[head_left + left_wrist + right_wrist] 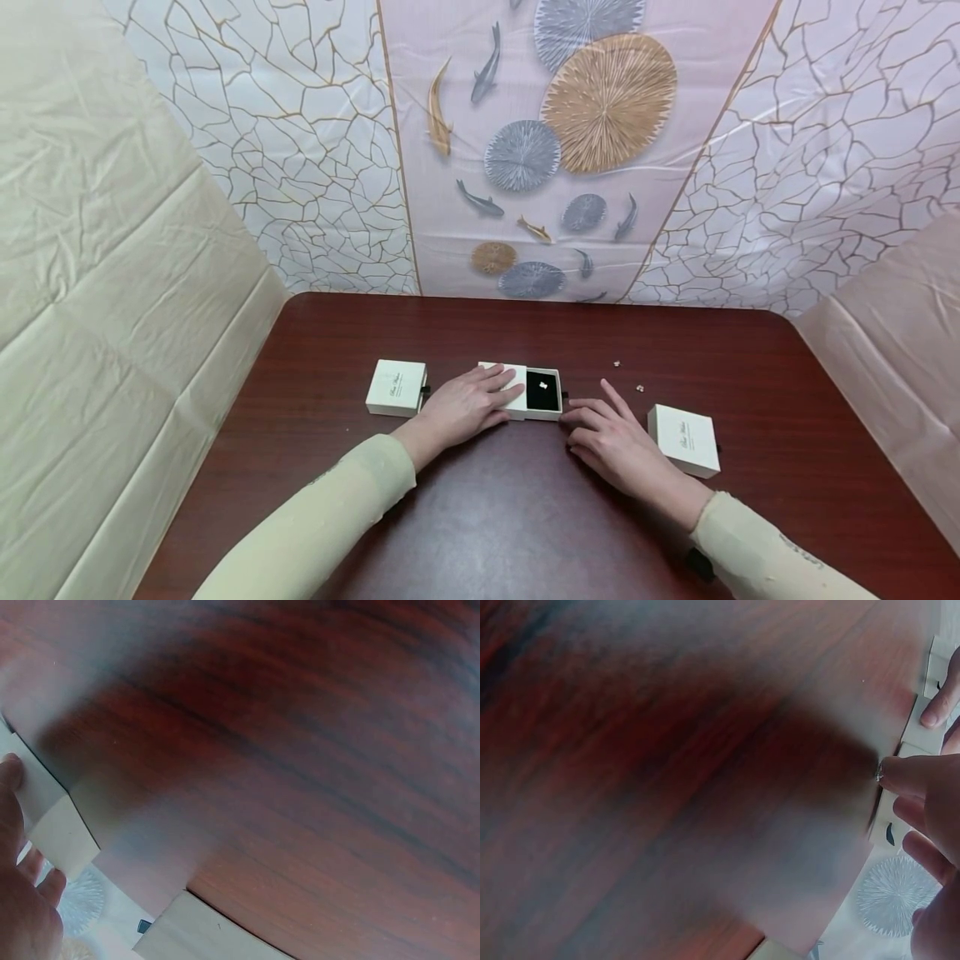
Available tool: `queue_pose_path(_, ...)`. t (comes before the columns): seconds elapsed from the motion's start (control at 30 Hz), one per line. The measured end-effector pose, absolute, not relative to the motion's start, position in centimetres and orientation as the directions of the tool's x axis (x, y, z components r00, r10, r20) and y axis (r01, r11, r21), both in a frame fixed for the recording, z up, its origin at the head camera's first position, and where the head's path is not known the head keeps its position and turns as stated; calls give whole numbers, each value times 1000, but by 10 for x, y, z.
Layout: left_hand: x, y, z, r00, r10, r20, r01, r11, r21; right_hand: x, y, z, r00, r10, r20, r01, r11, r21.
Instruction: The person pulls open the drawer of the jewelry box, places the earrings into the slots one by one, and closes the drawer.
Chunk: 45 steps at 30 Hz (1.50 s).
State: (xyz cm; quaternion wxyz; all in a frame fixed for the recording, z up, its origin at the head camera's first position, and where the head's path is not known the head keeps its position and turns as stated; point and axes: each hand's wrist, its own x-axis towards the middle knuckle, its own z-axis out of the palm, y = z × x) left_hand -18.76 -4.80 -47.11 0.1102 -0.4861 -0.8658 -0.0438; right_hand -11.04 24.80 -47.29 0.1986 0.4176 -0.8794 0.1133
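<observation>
In the head view my left hand (465,404) holds the white sleeve (517,406) of the middle jewellery box, fingers over its top and thumb along the near side. The box's drawer (543,415) is slid partly out to the right. A small earring (543,386) sits on its black pad (542,400). My right hand (611,442) is just right of the drawer. A tiny shiny piece, apparently an earring (878,772), shows at its thumb tip in the right wrist view; the fingers hide most of it.
One closed white box (396,387) lies to the left, another (684,440) beside the right wrist. Two small earrings (617,363) lie loose on the dark red table (480,517), beyond the right hand. A patterned cloth (525,225) hangs behind the table's far edge.
</observation>
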Motion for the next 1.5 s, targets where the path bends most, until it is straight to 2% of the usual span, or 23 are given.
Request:
queue_pose_path(0.6, -187, -48, -471, -503, 829, 244, 853, 522, -17, -104, 246, -465, -758, -576, 307, -649, 712, -268)
queue_pose_path(0.9, -187, -48, -471, -502, 830, 243, 852, 523, -25, -110, 247, -461, -802, -547, 240, -597, 744, -300)
queue_pose_path(1.2, -187, -48, -471, -503, 831, 237, 852, 523, -26, -114, 247, -457, -789, -578, 209, -614, 725, -312)
queue_pose_path(1.5, -188, -48, -473, -497, 832, 245, 854, 520, -31, -119, 248, -454, -832, -527, 171, -553, 767, -326)
